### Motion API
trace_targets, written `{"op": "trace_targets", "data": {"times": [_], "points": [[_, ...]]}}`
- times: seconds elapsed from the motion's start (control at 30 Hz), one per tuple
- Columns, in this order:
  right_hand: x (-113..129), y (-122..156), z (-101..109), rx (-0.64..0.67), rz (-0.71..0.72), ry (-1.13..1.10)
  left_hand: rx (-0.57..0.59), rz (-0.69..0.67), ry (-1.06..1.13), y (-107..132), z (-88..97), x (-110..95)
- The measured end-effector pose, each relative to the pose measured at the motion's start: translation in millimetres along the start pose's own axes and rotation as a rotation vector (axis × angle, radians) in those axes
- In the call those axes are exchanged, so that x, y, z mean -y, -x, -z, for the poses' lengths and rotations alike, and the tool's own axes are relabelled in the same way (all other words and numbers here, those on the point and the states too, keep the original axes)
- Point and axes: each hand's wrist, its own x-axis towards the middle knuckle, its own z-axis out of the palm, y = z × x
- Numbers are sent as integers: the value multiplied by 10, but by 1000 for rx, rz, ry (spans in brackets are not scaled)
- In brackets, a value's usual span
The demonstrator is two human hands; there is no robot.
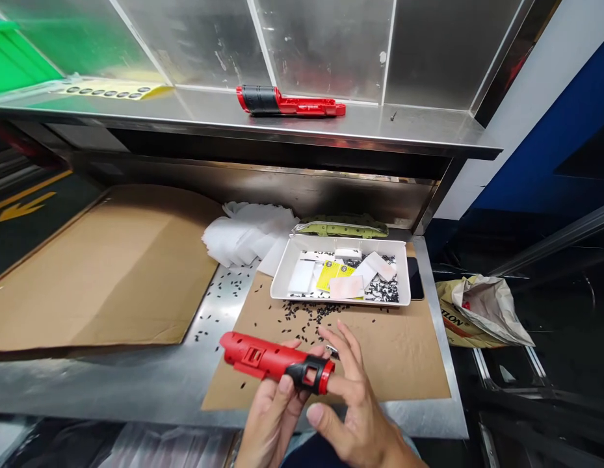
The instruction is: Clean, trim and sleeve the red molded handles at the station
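Two bare hands, left [272, 422] and right [355, 406], nails trimmed short, thumbnail [315, 413] clean. No gloves. Right forearm [402, 455] bare down to the frame edge. Dark navy fabric [311, 457] at bottom edge between the wrists; garment type unclear. Paler blue fabric [405, 444] just beside the right forearm.

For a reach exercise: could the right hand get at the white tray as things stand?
Probably yes: the right hand sits at the end of the red plastic housing, and only a cardboard sheet strewn with black pieces lies between it and the white tray.
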Motion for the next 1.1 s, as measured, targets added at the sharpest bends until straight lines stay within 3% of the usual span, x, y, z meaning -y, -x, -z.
{"op": "trace_targets", "data": {"times": [0.17, 0.37, 0.43, 0.57, 0.63, 0.7, 0.8, 0.9, 1.0, 1.1], "points": [[-125, 7, 63, -36, 266, 382, 6, 28, -8, -2, -80, -64], [-210, 28, 100, -222, 351, 358, -33, -40, -69, -51, -88, -135], [-292, 23, 151, -276, 301, 328, -86, -147, -162, -46, -105, -212], [-624, -79, 253, -378, -53, 375, -246, -436, -572, 2, -72, -377], [-828, -155, 231, -329, -175, 435, -345, -584, -707, 27, -8, -422], [-1015, -222, 124, -238, -199, 467, -395, -621, -662, 51, 49, -437], [-1229, -284, -137, -126, -213, 491, -332, -466, -424, 110, 50, -434], [-1308, -318, -319, -116, -223, 483, -273, -330, -227, 211, -22, -431], [-1175, -315, -251, -164, -205, 415, -164, -105, -8, 314, -46, -423], [-815, -218, 10, -208, -139, 297, -62, 53, 146, 378, -33, -381]]}}
